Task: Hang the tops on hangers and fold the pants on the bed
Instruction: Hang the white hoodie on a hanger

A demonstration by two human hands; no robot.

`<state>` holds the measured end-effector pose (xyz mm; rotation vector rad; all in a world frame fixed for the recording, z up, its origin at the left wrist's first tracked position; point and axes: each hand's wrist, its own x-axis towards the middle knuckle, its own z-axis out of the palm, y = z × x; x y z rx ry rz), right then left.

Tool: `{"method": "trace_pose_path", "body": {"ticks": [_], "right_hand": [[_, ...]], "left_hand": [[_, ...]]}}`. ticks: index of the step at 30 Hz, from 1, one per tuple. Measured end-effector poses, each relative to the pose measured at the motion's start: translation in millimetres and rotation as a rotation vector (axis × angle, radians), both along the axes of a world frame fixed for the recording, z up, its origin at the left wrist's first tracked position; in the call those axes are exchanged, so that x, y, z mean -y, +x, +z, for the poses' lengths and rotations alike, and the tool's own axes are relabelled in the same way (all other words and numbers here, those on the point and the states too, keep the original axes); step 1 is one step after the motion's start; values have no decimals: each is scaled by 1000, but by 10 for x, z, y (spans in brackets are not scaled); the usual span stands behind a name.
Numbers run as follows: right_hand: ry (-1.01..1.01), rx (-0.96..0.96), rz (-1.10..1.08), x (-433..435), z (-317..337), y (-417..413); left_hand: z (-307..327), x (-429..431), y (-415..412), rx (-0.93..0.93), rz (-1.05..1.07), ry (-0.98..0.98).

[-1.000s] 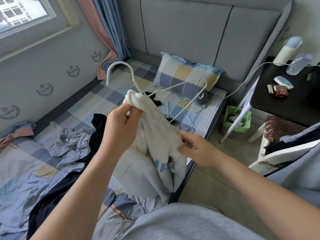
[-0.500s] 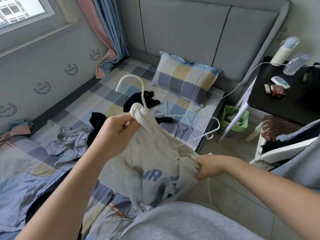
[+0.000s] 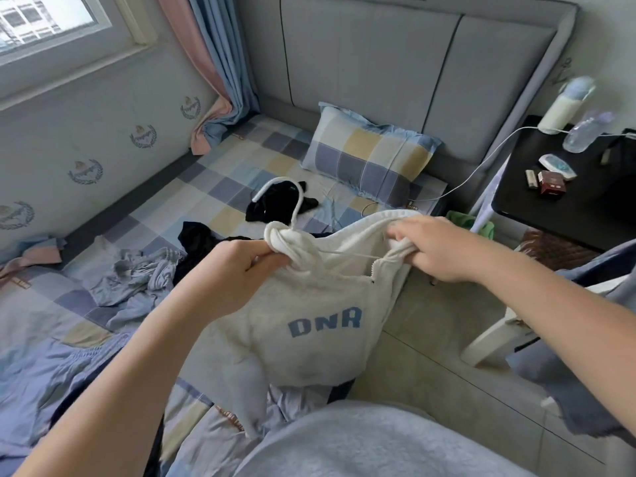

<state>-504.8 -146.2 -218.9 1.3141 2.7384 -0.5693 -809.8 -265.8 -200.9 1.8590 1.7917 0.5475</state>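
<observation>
The left hand pinches the bunched neck of the white top just under the hook of the hanger, probably to keep it steady. The right hand has its fingers curled round the right shoulder, to seat it over the hanger arm. The top is in the air above the near edge of the bed. Half a second before, this hanger arm stuck out bare.

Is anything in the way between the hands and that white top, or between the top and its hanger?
Nothing visible. Both hands already grip the top: the left hand bunches its collar at the hanger, and the right hand holds a shoulder. The hanger is already inside it, hook out.
</observation>
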Motion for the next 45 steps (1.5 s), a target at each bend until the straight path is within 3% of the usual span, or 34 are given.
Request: {"method": "trace_pose_path", "body": {"ticks": [7, 12, 16, 20, 29, 35, 37, 41, 45], "right_hand": [[-65, -243, 125, 372, 511, -610], [-359, -443, 62, 288, 540, -519], [-536, -474, 30, 221, 654, -294], [-409, -570, -106, 195, 641, -258], [-330, -415, 0, 357, 798, -392], [-392, -602, -99, 370, 671, -537], [-401, -660, -175, 369, 563, -602], [-378, -715, -252, 390, 488, -699], [-260, -622, -192, 443, 533, -735]], "left_hand": [[9, -164, 413, -54, -97, 82], [68, -189, 202, 39, -137, 195], [72, -164, -98, 51, -43, 203], [30, -143, -346, 155, 94, 233], [19, -301, -224, 352, 272, 332], [-100, -388, 33, 346, 438, 431], [-181, -289, 253, 354, 554, 396], [-333, -173, 715, 512, 535, 88], [-396, -416, 706, 722, 688, 187]]}}
